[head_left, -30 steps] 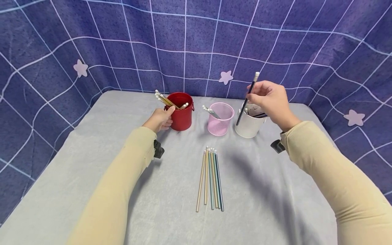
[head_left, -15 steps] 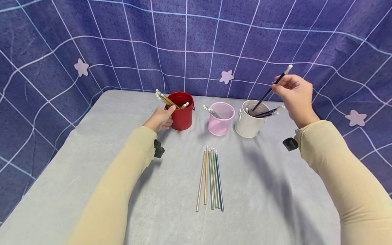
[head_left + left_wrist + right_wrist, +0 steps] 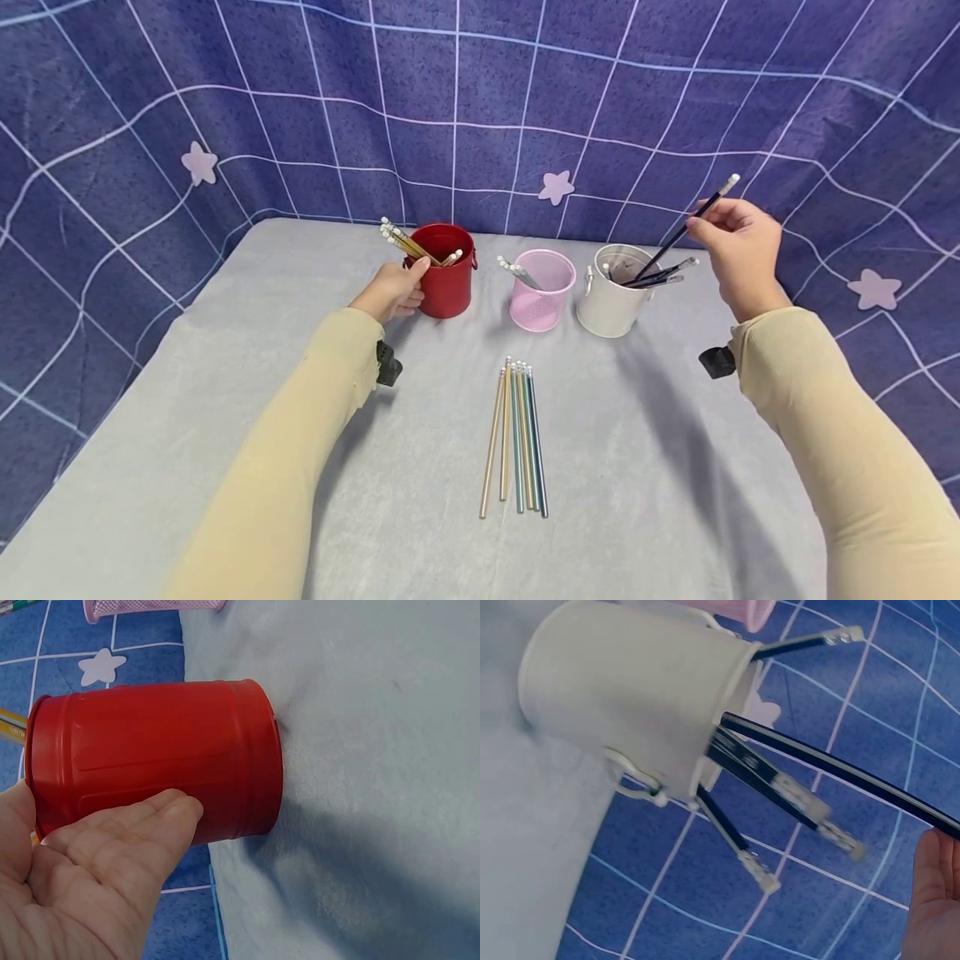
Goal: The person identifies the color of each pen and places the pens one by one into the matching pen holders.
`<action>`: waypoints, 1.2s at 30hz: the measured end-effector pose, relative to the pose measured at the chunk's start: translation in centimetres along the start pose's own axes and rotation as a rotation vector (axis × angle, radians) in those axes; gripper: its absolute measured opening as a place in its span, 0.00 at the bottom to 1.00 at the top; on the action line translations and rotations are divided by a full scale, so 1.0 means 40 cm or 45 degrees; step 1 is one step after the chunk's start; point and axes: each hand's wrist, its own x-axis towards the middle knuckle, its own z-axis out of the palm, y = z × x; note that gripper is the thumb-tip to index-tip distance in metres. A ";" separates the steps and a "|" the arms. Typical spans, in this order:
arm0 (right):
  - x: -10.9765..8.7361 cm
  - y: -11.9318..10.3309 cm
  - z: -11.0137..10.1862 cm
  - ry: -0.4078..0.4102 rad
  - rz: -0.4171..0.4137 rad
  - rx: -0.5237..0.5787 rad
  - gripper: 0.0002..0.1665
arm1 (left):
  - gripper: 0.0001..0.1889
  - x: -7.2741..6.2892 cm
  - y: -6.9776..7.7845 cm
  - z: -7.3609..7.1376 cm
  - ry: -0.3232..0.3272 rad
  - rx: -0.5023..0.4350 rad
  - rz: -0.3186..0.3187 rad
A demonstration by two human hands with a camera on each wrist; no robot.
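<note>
My left hand (image 3: pixel 392 292) holds the red metal bucket (image 3: pixel 446 293) at its near left side. The thumb lies at the rim, and the fingers lie along the outer wall in the left wrist view. Several gold pencils (image 3: pixel 411 245) with white erasers lean inside that bucket. Over at the right, my right hand (image 3: pixel 744 254) pinches a dark pencil (image 3: pixel 675 239) near its eraser end. The pencil slants down to the left, its lower end inside the white metal bucket (image 3: pixel 607 312). Several other dark pencils (image 3: pixel 769 776) lean out of the white bucket's mouth.
Between the two buckets stands a pink mesh cup (image 3: pixel 536 313) with several silvery pencils (image 3: pixel 520 272). Several gold, teal and blue pencils (image 3: pixel 517 442) lie side by side on the grey cloth (image 3: pixel 637 517). A blue gridded curtain (image 3: pixel 337 83) with pale stars hangs behind.
The right hand has carried the dark pencil from the front of the white bucket to its right side and lowered the tip into it. The left hand stays on the red bucket.
</note>
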 end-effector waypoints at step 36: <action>-0.078 0.107 0.037 -0.339 -0.265 -0.864 0.09 | 0.37 0.004 -0.005 0.001 -0.018 -0.002 0.007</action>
